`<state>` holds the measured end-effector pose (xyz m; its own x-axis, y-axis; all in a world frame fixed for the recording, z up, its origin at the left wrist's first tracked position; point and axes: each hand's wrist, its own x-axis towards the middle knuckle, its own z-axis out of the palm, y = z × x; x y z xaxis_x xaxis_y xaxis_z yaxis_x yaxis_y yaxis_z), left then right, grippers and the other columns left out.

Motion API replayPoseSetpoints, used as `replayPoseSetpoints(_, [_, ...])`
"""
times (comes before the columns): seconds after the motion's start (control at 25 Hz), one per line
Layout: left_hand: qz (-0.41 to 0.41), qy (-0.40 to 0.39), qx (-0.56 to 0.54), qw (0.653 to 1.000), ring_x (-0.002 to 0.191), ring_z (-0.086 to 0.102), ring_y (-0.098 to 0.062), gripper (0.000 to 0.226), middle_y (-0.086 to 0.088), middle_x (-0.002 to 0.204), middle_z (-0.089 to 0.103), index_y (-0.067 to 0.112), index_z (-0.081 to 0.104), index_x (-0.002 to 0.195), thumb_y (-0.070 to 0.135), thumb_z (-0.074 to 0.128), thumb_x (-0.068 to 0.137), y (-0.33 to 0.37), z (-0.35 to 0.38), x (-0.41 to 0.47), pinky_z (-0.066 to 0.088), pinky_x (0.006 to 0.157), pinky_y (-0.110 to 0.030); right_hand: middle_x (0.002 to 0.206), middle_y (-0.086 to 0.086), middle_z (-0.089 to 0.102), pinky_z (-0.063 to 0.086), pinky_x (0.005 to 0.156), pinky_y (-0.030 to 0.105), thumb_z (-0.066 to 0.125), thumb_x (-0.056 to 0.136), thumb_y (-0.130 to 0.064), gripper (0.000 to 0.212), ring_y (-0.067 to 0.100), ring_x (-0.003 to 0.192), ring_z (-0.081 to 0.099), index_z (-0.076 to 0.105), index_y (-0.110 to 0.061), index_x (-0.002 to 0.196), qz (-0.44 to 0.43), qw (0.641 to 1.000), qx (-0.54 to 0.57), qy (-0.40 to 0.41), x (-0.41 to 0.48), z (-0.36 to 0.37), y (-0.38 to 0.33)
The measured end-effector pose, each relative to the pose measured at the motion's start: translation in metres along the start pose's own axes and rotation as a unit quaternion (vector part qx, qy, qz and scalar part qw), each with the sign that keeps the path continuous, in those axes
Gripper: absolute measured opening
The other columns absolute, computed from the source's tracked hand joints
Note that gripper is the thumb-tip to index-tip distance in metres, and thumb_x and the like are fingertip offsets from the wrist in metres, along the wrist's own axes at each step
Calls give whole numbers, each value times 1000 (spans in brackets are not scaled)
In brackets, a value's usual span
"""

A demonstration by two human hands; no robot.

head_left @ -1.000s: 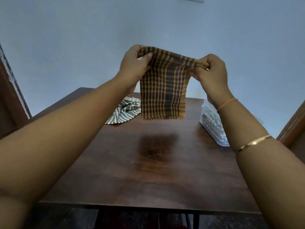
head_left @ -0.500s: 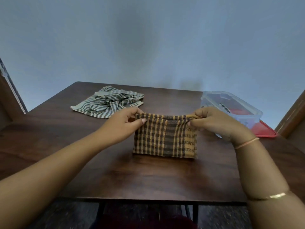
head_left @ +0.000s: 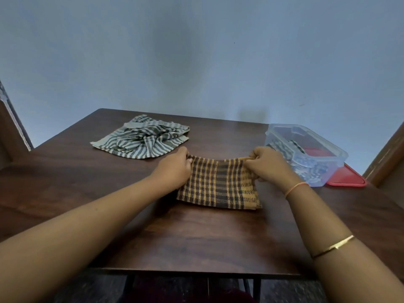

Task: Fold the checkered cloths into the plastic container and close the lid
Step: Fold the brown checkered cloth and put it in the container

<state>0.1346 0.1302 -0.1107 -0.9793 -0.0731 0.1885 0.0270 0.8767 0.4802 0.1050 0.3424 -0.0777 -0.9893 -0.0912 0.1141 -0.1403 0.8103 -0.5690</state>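
While the orange checkered cloth (head_left: pixel 218 184) lies on the table (head_left: pixel 196 237), left hand (head_left: pixel 175 167) and right hand (head_left: pixel 267 164) fingers pinch its far corners; clear container (head_left: pixel 328 158) just beyond right fingers.

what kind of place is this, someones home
Probably a room in a home, though little shows: a dark wooden table against a plain blue-grey wall, a brown checkered cloth and a grey striped cloth on it, and a clear plastic container by its red lid.
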Motion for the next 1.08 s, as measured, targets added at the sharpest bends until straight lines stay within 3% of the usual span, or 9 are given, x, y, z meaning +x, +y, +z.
replayPoseSetpoints(0.16, [16,33,30,999,63,47,-21,16,-3,70,48,9,40,97,24,35,100,-1,-2,8,29,52,-31,74,10,63,56,74,44,49,82,-16,12,31,76,64,49,-15,70,-20,999,-20,43,12,6,-7])
replayPoseSetpoints(0.24, [6,27,73,997,78,54,-26,24,-9,91,58,8,44,110,28,39,98,-2,-3,12,41,64,-35,90,10,65,53,77,39,54,85,-22,9,29,83,64,57,-14,88,-5,998,-67,9,15,13,-5])
replayPoseSetpoints(0.32, [0,48,103,994,102,55,-29,37,-12,118,54,9,41,125,32,45,96,-3,-5,11,44,80,-39,116,12,60,51,88,39,58,87,-35,38,28,101,60,53,-14,118,11,995,-103,-11,17,18,-1])
replayPoseSetpoints(0.44, [92,124,82,985,116,47,-24,39,-6,130,47,14,44,129,31,47,95,6,-9,0,41,90,-33,128,11,53,47,94,40,54,90,-39,42,28,113,55,51,-15,124,-41,994,-77,70,10,9,-11])
replayPoseSetpoints(0.52, [172,82,71,979,117,46,-20,31,-1,127,48,17,49,123,31,45,95,12,-4,-9,40,95,-32,125,7,53,47,93,38,54,90,-34,32,25,110,54,55,-19,118,-99,988,-90,75,0,6,-21])
replayPoseSetpoints(0.64, [188,-74,158,967,119,44,-25,35,-2,129,48,18,46,127,34,42,96,5,17,-17,41,100,-42,124,6,53,44,93,35,58,88,-28,28,26,112,52,56,-23,116,-109,969,-212,-70,-16,20,-25])
replayPoseSetpoints(0.72, [183,-74,161,967,121,44,-27,38,-3,131,48,18,45,131,35,39,97,-5,25,-20,40,101,-42,123,8,56,45,90,32,59,87,-27,28,27,110,54,59,-22,114,-88,956,-246,-135,-18,29,-21])
replayPoseSetpoints(0.92, [32,-21,120,992,115,49,-32,44,-12,128,47,14,39,130,39,43,95,-3,1,-28,43,92,-40,113,6,61,45,81,29,59,88,-25,24,23,100,58,60,-14,109,-33,990,-136,-30,-22,1,-18])
replayPoseSetpoints(1.08, [-83,-113,31,990,102,61,-28,52,-10,124,49,14,36,131,42,53,90,2,-11,-23,52,86,-38,105,10,63,43,78,28,60,86,-39,31,26,103,60,56,-13,104,27,969,-212,-125,-36,8,-15])
